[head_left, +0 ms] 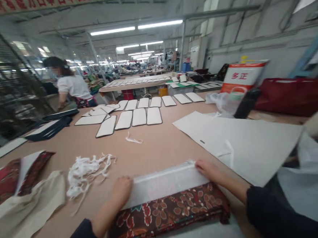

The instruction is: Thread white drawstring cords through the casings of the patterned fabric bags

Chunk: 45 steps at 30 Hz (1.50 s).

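Observation:
A translucent plastic bag (pixel 163 182) lies before me, its top edge stretched between my two hands. Inside or under its lower part sits a folded stack of dark floral fabric (pixel 171 212); which of the two I cannot tell. My left hand (pixel 123 190) is closed at the left corner of the bag, fingers curled. At the right corner, my right hand (pixel 209 170) pinches the same edge. Left of my left hand rests a tangled heap of white strips (pixel 88 173). A large pale sheet (pixel 239 138) spreads beyond my right forearm.
White dark-edged panels (pixel 139 117) lie in rows farther up the brown table (pixel 161 148). Cream cloth (pixel 32 211) and red patterned fabric (pixel 7 176) are at left. A tin can (pixel 241 77) and a dark red bag (pixel 293 95) stand at right. A co-worker (pixel 72 83) is at far left.

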{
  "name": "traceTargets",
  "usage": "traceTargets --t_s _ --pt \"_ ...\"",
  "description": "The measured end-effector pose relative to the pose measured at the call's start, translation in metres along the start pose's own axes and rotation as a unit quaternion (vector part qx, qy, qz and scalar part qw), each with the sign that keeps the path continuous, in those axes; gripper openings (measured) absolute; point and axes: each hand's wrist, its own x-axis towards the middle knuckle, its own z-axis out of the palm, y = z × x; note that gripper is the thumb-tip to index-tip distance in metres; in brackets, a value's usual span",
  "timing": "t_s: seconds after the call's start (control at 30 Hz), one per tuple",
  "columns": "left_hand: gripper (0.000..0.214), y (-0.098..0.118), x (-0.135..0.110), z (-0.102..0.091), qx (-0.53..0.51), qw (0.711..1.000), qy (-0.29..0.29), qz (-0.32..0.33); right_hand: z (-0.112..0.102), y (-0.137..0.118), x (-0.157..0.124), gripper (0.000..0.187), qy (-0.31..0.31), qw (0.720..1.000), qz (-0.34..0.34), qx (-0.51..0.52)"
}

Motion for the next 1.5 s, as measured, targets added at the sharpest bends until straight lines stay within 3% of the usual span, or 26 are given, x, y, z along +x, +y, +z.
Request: traceTargets --t_s 0.1,0.27,0.37,0.47,0.57,0.67,0.8,1.0,1.07,1.27,1.5 --pt "0.026 0.032 0.029 -0.016 -0.006 0.998 0.015 0.062 -0.001 0.001 0.002 0.013 0.006 0.999 0.044 -0.025" --pt "0.020 0.115 0.075 -0.027 -0.095 0.980 0.034 0.169 -0.003 -0.004 0.000 0.010 0.007 0.997 0.061 -0.037" --pt "0.024 0.153 0.098 -0.025 -0.142 0.969 0.061 0.191 -0.008 -0.005 -0.001 0.009 0.016 0.997 0.074 0.016" --pt "0.032 0.174 0.114 -0.021 -0.173 0.965 0.080 0.180 -0.009 -0.004 0.007 0.005 0.037 0.988 0.078 0.128" --pt "0.033 0.185 0.123 -0.017 -0.215 0.960 0.096 0.152 -0.005 -0.002 0.021 0.020 0.064 0.966 0.072 0.240" --pt "0.024 0.191 0.127 -0.015 -0.251 0.958 0.078 0.111 0.005 0.002 0.030 0.030 0.074 0.953 0.069 0.287" --pt "0.018 0.198 0.127 -0.010 -0.245 0.963 0.077 0.088 0.018 0.009 0.032 0.028 0.105 0.963 0.084 0.233" --pt "0.020 0.204 0.122 0.002 -0.113 0.971 0.146 0.152 0.020 0.009 0.028 0.010 0.148 0.985 0.033 0.079" --pt "0.022 0.204 0.120 0.004 -0.075 0.970 0.157 0.172 0.016 0.007 0.029 0.004 0.128 0.991 0.021 0.038" --pt "0.024 0.206 0.117 0.004 -0.023 0.962 0.166 0.216 0.000 0.002 0.044 0.022 0.025 0.993 0.107 0.046" --pt "0.024 0.204 0.116 0.001 -0.003 0.959 0.160 0.234 -0.009 -0.001 0.052 0.013 -0.006 0.990 0.133 0.041"
